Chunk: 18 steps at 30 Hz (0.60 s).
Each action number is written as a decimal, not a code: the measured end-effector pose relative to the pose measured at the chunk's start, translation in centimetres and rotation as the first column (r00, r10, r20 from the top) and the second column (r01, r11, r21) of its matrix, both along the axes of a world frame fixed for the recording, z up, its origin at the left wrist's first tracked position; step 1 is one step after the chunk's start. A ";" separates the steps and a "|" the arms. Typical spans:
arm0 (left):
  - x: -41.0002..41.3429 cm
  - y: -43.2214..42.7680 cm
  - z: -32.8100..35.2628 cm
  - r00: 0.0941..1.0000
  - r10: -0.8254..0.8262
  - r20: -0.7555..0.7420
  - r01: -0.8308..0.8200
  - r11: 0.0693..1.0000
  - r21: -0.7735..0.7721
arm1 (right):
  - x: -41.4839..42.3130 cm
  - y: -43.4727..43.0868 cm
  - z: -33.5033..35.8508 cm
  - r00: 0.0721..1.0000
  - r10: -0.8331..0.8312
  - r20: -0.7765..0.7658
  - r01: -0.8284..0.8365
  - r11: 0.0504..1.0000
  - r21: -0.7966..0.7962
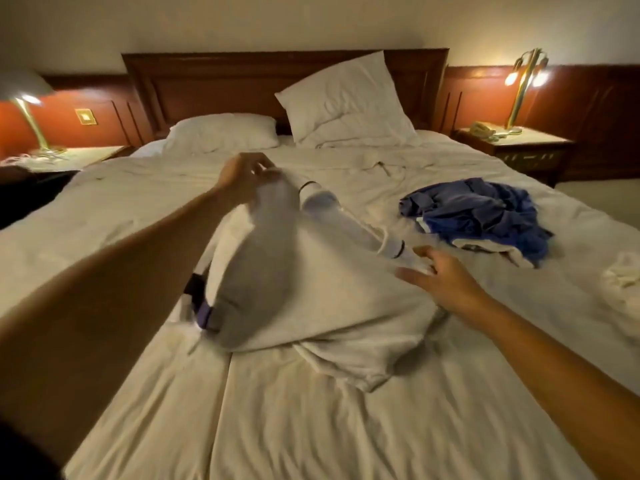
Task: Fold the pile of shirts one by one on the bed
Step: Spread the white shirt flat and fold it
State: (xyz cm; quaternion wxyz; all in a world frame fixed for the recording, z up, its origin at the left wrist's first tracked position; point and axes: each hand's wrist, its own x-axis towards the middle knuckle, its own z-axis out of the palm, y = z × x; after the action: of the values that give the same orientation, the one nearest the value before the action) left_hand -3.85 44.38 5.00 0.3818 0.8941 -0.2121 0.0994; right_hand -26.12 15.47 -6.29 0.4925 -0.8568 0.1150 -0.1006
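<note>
A dim bedroom, and a wide bed (311,427) with rumpled white sheets is filling the view. In the middle of the bed a white shirt (277,254) is being lifted. Its upper part is hanging in the air like a tent while its lower hem is lying bunched on the sheet towards the foot edge. The left hand (242,174) is pinching the top of the shirt, fingers curled round the fabric and holding it up. One sleeve (363,233) with a dark band near the cuff is stretching out to the right. The right hand (440,278) is reaching in at that cuff with its fingers straight and spread, gripping nothing. The blur is making it hard to say whether the fingertips are touching the cloth.

Towards the right edge of the bed, a crumpled pile of blue shirts (478,216) is waiting, well apart from the white one. A small white cloth (623,278) is lying at the right edge itself. At the head, one pillow (221,133) is lying flat and another (346,102) is leaning against the wooden headboard (207,84). Lamps (523,84) are glowing on the nightstands (519,147) either side.
</note>
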 end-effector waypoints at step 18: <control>-16.9 -0.5 -14.4 0.740 -0.366 -0.564 0.453 0.891 0.017 | -4.9 2.4 -2.6 1.000 -0.011 0.017 0.006 0.962 0.274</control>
State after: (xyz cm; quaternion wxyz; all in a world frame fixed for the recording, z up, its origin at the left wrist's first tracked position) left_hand -20.73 43.92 -9.44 0.3687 0.8421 -0.2929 -0.2628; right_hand -31.01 17.84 -8.91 0.6068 -0.7790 0.1273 -0.0936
